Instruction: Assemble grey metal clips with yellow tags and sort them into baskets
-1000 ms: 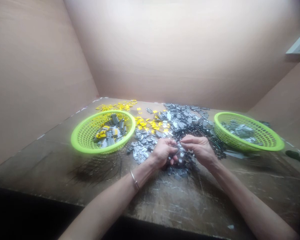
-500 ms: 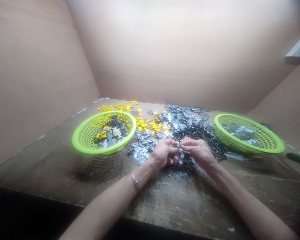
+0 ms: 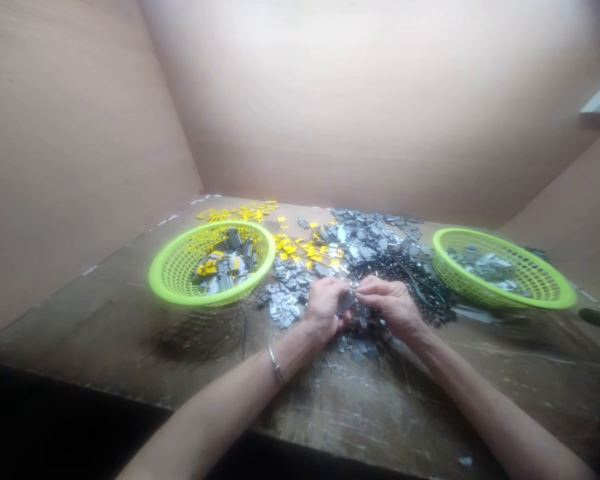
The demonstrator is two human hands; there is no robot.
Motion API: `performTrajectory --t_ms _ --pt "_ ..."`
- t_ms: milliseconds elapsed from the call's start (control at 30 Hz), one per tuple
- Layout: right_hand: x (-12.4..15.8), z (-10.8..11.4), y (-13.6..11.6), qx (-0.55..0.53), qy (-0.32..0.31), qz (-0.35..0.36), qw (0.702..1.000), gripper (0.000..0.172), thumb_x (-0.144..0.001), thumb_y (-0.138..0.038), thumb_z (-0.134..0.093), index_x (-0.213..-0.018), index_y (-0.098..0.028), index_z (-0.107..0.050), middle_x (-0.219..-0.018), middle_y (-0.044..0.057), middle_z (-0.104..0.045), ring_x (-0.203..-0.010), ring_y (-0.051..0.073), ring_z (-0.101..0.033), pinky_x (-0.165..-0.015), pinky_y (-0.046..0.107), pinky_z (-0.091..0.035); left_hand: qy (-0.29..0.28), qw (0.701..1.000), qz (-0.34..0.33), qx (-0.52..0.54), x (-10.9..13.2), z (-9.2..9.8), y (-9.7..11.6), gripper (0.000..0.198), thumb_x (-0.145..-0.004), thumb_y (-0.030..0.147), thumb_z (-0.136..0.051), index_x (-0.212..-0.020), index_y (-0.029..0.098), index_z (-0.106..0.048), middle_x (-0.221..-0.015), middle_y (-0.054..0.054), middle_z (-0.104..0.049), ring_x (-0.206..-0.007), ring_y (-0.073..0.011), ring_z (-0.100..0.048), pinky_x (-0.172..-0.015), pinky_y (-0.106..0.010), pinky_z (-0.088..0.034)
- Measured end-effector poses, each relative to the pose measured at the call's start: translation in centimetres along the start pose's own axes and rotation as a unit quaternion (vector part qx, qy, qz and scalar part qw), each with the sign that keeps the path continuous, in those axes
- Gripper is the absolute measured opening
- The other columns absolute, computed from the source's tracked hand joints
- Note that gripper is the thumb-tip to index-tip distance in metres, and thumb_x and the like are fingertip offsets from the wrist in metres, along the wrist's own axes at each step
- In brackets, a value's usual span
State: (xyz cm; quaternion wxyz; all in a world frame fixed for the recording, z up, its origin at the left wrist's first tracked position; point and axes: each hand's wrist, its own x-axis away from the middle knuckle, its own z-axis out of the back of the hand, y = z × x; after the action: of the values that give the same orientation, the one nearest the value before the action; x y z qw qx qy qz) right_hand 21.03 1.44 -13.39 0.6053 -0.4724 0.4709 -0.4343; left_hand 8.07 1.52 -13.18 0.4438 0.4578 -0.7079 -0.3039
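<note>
My left hand (image 3: 325,308) is closed around a small grey flat part (image 3: 347,301), with its thumb and fingers on the part's edges. My right hand (image 3: 394,303) meets it from the right, its thumb and forefinger pinched at the part's upper end; whatever tiny piece sits in that pinch is too small to make out. Beneath and behind both hands lie a heap of small black pieces (image 3: 415,277), a pile of grey plates (image 3: 370,233) and a scatter of silver-grey pieces (image 3: 286,293).
A lime-green basket (image 3: 160,290) on the left holds yellow, grey and dark parts. Another lime-green basket (image 3: 555,293) on the right holds grey pieces. Yellow frames (image 3: 245,212) lie toward the back wall. Thin dark wires (image 3: 195,337) spread on the worn tabletop (image 3: 340,407). A dark object (image 3: 597,319) sits far right.
The grey part in my left hand has turned so more of its flat face shows. My hands stay together, and the whole view has shifted slightly.
</note>
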Motion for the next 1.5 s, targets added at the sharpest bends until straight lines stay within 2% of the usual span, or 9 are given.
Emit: performTrajectory --t_ms 300,467,567,833,1067,1167,1300,1400,1500 --pt "0.9 -1.8 0.7 0.128 0.078 0.098 0.984 0.016 -0.069 -0.023 -0.052 -0.079 -0.021 -0.064 -0.074 0.003 -0.052 -0.070 0.013 -0.050 -0.060 0.026 -0.041 0.069 0.997 -0.043 0.005 0.1 -0.2 0.1 0.018 -0.058 0.028 -0.052 -0.060 0.016 -0.038 -0.048 0.005 -0.039 -0.033 -0.0042 -0.037 -0.031 -0.016 -0.025" --pt "0.8 -1.2 1.1 0.254 0.062 0.218 0.940 0.020 -0.072 -0.018 -0.049 -0.086 -0.022 -0.062 -0.079 0.004 -0.052 -0.072 0.014 -0.050 -0.063 0.027 -0.042 0.061 0.996 -0.070 -0.001 0.2 -0.3 0.3 0.019 -0.058 0.029 -0.052 -0.059 0.016 -0.037 -0.048 0.005 -0.038 -0.033 -0.0044 -0.036 -0.030 -0.016 -0.025" --pt "0.8 -1.1 1.2 0.287 0.053 0.251 0.923 0.022 -0.071 -0.017 -0.049 -0.090 -0.020 -0.061 -0.081 0.005 -0.053 -0.074 0.014 -0.050 -0.064 0.027 -0.043 0.067 0.995 -0.074 0.011 0.3 -0.3 0.2 0.019 -0.057 0.028 -0.052 -0.058 0.016 -0.037 -0.048 0.006 -0.037 -0.034 -0.0049 -0.037 -0.031 -0.016 -0.026" --pt "1.4 -2.6 0.9 0.215 0.118 0.161 0.956 0.015 -0.068 -0.019 -0.054 -0.079 -0.019 -0.064 -0.076 0.004 -0.055 -0.069 0.013 -0.052 -0.062 0.026 -0.043 0.076 0.995 -0.058 0.024 0.1 -0.4 0.0 0.016 -0.056 0.025 -0.051 -0.060 0.016 -0.038 -0.050 0.005 -0.038 -0.036 -0.0060 -0.039 -0.032 -0.017 -0.027" --pt "1.3 -3.1 1.5 0.098 0.137 0.062 0.984 0.016 -0.063 -0.019 -0.057 -0.077 -0.017 -0.064 -0.083 0.005 -0.060 -0.080 0.016 -0.055 -0.074 0.029 -0.042 0.077 0.997 -0.021 0.010 -0.2 -0.4 0.0 0.015 -0.058 0.023 -0.049 -0.060 0.016 -0.037 -0.051 0.004 -0.039 -0.034 -0.0051 -0.038 -0.032 -0.017 -0.028" --pt "1.2 -3.1 1.2 0.072 0.141 0.032 0.987 0.015 -0.061 -0.020 -0.059 -0.075 -0.016 -0.062 -0.081 0.004 -0.060 -0.073 0.016 -0.056 -0.067 0.028 -0.045 0.067 0.998 0.007 0.009 -0.3 -0.3 0.2 0.012 -0.058 0.018 -0.048 -0.062 0.016 -0.036 -0.051 0.004 -0.040 -0.034 -0.0054 -0.039 -0.032 -0.017 -0.029" --pt "1.2 -3.2 0.7 0.012 0.141 -0.029 0.989 0.018 -0.057 -0.022 -0.062 -0.073 -0.015 -0.057 -0.062 0.000 -0.057 -0.051 0.013 -0.056 -0.050 0.026 -0.046 0.046 0.998 0.043 0.001 -0.3 -0.3 0.7 0.008 -0.060 0.017 -0.046 -0.065 0.016 -0.039 -0.050 0.004 -0.040 -0.032 -0.0048 -0.037 -0.030 -0.016 -0.026" --pt "1.2 -3.1 0.9 0.020 0.133 -0.009 0.991 0.017 -0.058 -0.022 -0.061 -0.073 -0.016 -0.055 -0.060 -0.001 -0.056 -0.049 0.013 -0.055 -0.049 0.026 -0.046 0.022 0.998 0.057 0.000 -0.1 -0.2 0.9 0.007 -0.063 0.019 -0.046 -0.066 0.016 -0.040 -0.050 0.003 -0.041 -0.031 -0.0046 -0.037 -0.030 -0.016 -0.025" --pt "1.2 -2.7 1.0 0.125 0.145 0.077 0.978 0.012 -0.060 -0.020 -0.060 -0.071 -0.017 -0.057 -0.069 0.001 -0.056 -0.061 0.014 -0.055 -0.057 0.027 -0.045 0.006 0.999 0.049 0.009 0.0 -0.2 0.9 0.009 -0.064 0.021 -0.047 -0.064 0.015 -0.041 -0.052 0.002 -0.043 -0.033 -0.0045 -0.037 -0.031 -0.016 -0.026"
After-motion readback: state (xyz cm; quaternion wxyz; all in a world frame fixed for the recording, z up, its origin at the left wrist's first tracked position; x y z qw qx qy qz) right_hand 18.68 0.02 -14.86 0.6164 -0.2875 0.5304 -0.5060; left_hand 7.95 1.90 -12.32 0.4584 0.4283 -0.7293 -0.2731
